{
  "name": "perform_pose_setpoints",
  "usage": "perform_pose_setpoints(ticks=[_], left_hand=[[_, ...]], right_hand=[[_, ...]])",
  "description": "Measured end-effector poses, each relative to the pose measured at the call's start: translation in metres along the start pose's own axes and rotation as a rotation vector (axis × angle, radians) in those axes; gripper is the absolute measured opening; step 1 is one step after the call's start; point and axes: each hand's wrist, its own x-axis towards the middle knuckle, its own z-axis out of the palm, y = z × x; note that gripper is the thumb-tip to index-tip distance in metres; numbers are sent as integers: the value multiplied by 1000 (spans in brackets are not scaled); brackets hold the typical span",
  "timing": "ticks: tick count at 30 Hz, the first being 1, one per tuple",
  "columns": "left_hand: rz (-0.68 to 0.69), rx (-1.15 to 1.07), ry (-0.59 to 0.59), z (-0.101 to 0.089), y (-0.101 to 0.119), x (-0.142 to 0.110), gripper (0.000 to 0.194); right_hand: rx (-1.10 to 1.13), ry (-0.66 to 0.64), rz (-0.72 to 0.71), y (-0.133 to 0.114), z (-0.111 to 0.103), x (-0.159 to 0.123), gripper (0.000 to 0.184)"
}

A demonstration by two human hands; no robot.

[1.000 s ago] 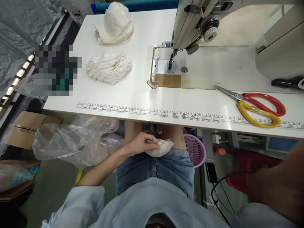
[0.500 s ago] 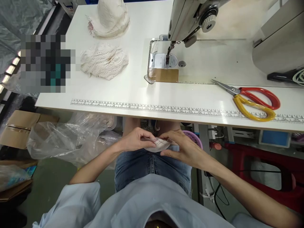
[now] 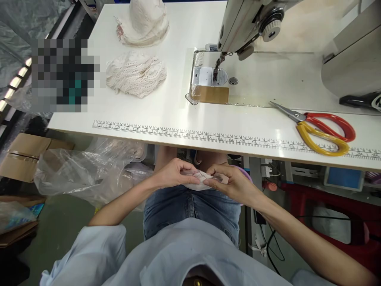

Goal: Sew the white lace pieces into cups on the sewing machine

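Over my lap, just below the table's front edge, I hold a small piece of white eyelet fabric (image 3: 195,184). My left hand (image 3: 172,174) pinches its left end between thumb and fingers. At the right end, the thumb and fingertips of my right hand (image 3: 230,180) are closed on the same piece. Part of the fabric is hidden behind my fingers. Up on the table lie a heap of cream eyelet fabric (image 3: 137,75) and, behind it, a cream cloth hat-like piece (image 3: 145,22).
A sewing machine (image 3: 241,28) stands on the white table (image 3: 143,113), with a printed ruler (image 3: 178,133) along its front. Scissors (image 3: 321,129) with red and yellow handles lie at right. Clear plastic bags (image 3: 77,174) and a carton (image 3: 24,157) are below left; a red stool (image 3: 300,214) below right.
My right thumb has come up onto the fabric, where before it was apart from the fingers. The view has shifted a little, so the table things appear slightly further right.
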Motion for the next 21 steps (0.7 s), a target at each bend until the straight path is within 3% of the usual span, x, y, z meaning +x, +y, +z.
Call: perform_pose_setpoints(ticks=[8, 13, 21], left_hand=[[-7, 18, -15, -2, 6, -1, 25], [-3, 39, -48, -4, 5, -2, 31], [-35, 111, -52, -4, 7, -3, 31]], right_hand=[[-33, -14, 49, 5, 0, 2, 27], [10, -12, 67, 9, 2, 3, 32], [94, -52, 87, 11, 3, 4, 27]])
